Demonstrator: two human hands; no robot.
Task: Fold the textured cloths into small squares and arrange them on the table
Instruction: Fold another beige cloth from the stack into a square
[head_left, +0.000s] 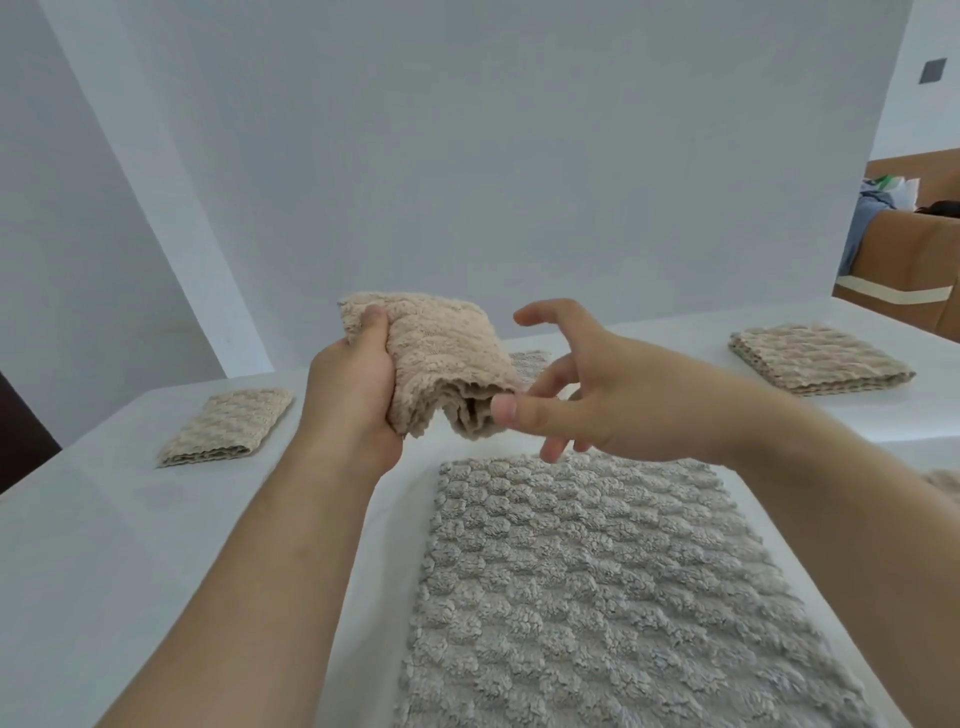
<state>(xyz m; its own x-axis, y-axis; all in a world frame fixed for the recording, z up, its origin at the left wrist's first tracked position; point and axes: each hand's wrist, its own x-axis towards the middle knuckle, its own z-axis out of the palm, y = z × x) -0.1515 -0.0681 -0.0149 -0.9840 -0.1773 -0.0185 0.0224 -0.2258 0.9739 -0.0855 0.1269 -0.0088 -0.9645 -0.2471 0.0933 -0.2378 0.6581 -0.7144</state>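
My left hand (353, 389) grips a folded beige textured cloth (441, 358) and holds it up above the white table (156, 545). My right hand (597, 395) hovers just right of that cloth with fingers spread and relaxed; its thumb tip is at the cloth's lower folded edge. A larger grey textured cloth (597, 597) lies flat on the table below both hands. One folded beige cloth (228, 428) rests at the left. Another folded cloth (815, 358) rests at the far right. A further cloth (530, 361) shows partly behind the held one.
A white wall panel (467, 156) stands behind the table. Brown cardboard boxes (909, 260) with clothing on them sit at the far right. An edge of another cloth (945, 483) peeks in at the right border.
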